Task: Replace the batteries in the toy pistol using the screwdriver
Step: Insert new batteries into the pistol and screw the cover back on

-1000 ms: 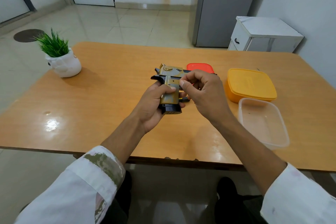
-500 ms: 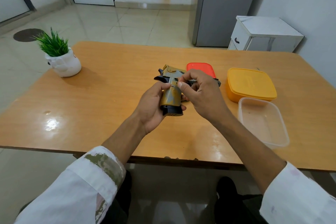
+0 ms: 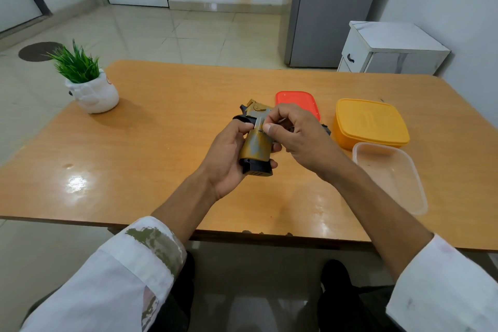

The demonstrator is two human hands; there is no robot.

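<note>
The left hand [image 3: 226,162] was wrapped around the handle of the toy pistol [image 3: 256,143]. Its thumb lay on the near side and its fingertips peeked out on the far side. It held the toy up above the table [image 3: 161,156], not on it. The black bottom of the handle pointed toward the person, and the barrel pointed away to the right.

The right hand [image 3: 301,137] was curled over the top of the handle. Its thumb [image 3: 269,129] pressed on the yellow side of the handle, right by a thin line there, and its bent fingers closed on the toy from above. It hid most of the barrel, so only the dark tip stuck out past the knuckles. I could not tell if the hand held anything small as well.

Just behind the hands, a red lid [image 3: 296,101] lay flat on the table. A yellow box [image 3: 369,127] with its lid on sat to the right of it. A clear box [image 3: 390,178] with no lid sat in front of the yellow one, touching it or nearly so. Far to the left stood a green plant in a white pot [image 3: 93,91]. A white cabinet [image 3: 388,43] stood on the floor beyond the table. Both arms had white sleeves [image 3: 121,277].
</note>
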